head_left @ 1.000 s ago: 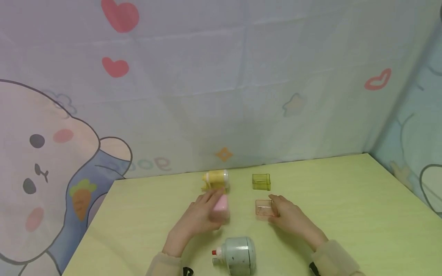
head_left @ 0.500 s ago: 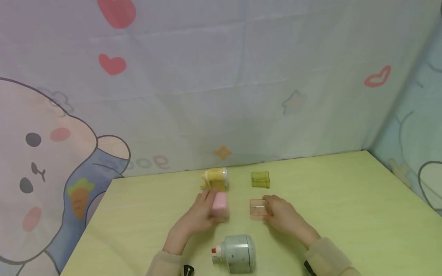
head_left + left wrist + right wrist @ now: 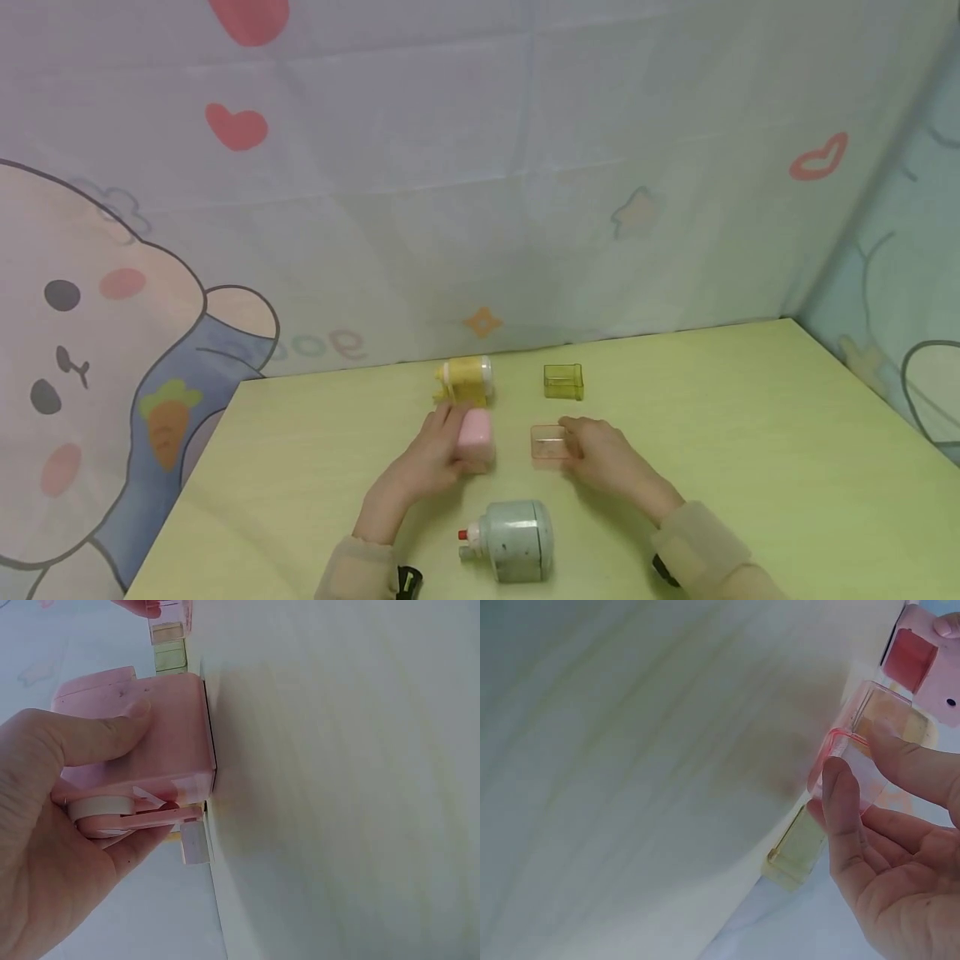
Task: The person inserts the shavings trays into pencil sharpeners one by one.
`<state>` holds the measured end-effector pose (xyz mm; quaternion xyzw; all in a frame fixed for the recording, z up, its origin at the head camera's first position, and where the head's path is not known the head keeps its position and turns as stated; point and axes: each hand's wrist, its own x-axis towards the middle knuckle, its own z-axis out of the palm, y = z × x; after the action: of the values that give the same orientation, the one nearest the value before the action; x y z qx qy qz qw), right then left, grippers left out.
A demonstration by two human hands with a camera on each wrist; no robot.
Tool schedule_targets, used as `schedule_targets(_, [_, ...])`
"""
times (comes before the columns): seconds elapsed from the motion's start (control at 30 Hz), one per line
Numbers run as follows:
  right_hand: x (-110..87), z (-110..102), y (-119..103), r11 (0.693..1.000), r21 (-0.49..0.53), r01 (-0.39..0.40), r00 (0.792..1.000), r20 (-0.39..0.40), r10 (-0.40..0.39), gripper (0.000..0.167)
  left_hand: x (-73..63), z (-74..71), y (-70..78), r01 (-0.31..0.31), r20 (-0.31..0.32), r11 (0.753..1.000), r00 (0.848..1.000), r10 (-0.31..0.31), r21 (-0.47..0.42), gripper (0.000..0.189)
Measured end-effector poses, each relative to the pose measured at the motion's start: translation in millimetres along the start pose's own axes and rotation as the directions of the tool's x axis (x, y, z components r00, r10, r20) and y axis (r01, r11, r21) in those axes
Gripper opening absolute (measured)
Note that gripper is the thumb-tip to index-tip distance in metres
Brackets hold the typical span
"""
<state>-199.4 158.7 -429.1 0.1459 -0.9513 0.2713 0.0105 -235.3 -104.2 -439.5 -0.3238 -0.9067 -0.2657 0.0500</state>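
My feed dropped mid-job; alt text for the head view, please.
The left hand grips a pink container and the right hand a clear pink box at a yellowish table. Behind lie a yellow container and green box; a gray-green container lies nearer.

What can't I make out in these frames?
- Pink device, head view: left side behind the left hand; right wrist view: cut off by the right edge.
- Pink box, head view: right end behind the right hand.
- Grey device, head view: dark marks too small to identify.
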Motion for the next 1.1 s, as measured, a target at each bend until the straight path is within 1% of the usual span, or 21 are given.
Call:
schedule_targets(0.07, [1.1, 1, -3, 1.0, 0.008, 0.019, 1.0, 0.003, -0.019, 0.031, 0.1, 0.0, -0.6, -0.002, -0.004, 1.0, 1.0, 0.002, -0.003, 0.076])
schedule_targets(0.13, [1.5, 2, -6, 0.999, 0.01, 0.038, 0.999, 0.006, -0.038, 0.032, 0.3, 0.6, -1.3, -0.006, -0.008, 1.0, 1.0, 0.006, 0.005, 0.076])
schedule_targets(0.17, [1.5, 3, -8, 0.999, 0.014, 0.039, 0.999, 0.011, -0.039, 0.034, 0.5, 0.8, -1.4, -0.007, -0.008, 1.0, 1.0, 0.007, 0.006, 0.076])
schedule_targets(0.23, [1.6, 5, -10, 0.999, 0.016, 0.036, 0.999, 0.017, -0.037, 0.047, 0.7, 1.0, -1.3, -0.005, -0.004, 1.0, 1.0, 0.005, 0.0, 0.076])
schedule_targets(0.33, [2.8, 7, -12, 1.0, 0.017, 0.026, 0.999, 0.025, -0.027, 0.051, 0.3, 0.3, -0.8, 0.018, 0.009, 0.999, 1.0, -0.017, -0.035, 0.075])
schedule_targets(0.43, [4.0, 9, -14, 0.999, 0.019, 0.026, 0.999, 0.029, -0.026, 0.052, -1.0, -1.2, 0.2, 0.045, 0.022, 0.997, 0.999, -0.044, -0.07, 0.073])
schedule_targets(0.47, [4.3, 9, -14, 0.999, 0.02, 0.028, 0.999, 0.028, -0.028, 0.051, -1.1, -1.4, 0.3, 0.046, 0.022, 0.997, 0.999, -0.045, -0.067, 0.073])
schedule_targets(0.7, [4.8, 11, -19, 1.0, 0.01, 0.029, 0.999, 0.021, -0.029, 0.053, 0.2, -0.2, 1.6, 0.02, 0.024, 0.999, 1.0, -0.019, -0.039, 0.069])
schedule_targets(0.73, [5.1, 12, -20, 0.999, 0.01, 0.032, 0.999, 0.021, -0.032, 0.048, 0.2, -0.1, 1.9, 0.018, 0.023, 0.999, 1.0, -0.018, -0.036, 0.069])
schedule_targets(0.93, [6.0, 13, -22, 1.0, 0.018, 0.025, 0.999, 0.021, -0.025, 0.046, 0.8, 2.3, 4.1, 0.018, 0.038, 0.999, 0.999, -0.016, -0.041, 0.068])
schedule_targets(0.97, [6.0, 13, -22, 1.0, 0.021, 0.021, 0.999, 0.024, -0.021, 0.051, 0.9, 2.6, 4.7, 0.017, 0.04, 0.999, 0.999, -0.016, -0.041, 0.068])
schedule_targets(1.1, [6.7, 13, -22, 0.999, 0.031, 0.02, 0.999, 0.036, -0.021, 0.052, 0.9, 3.0, 7.7, 0.01, 0.042, 0.999, 0.999, -0.008, -0.035, 0.069])
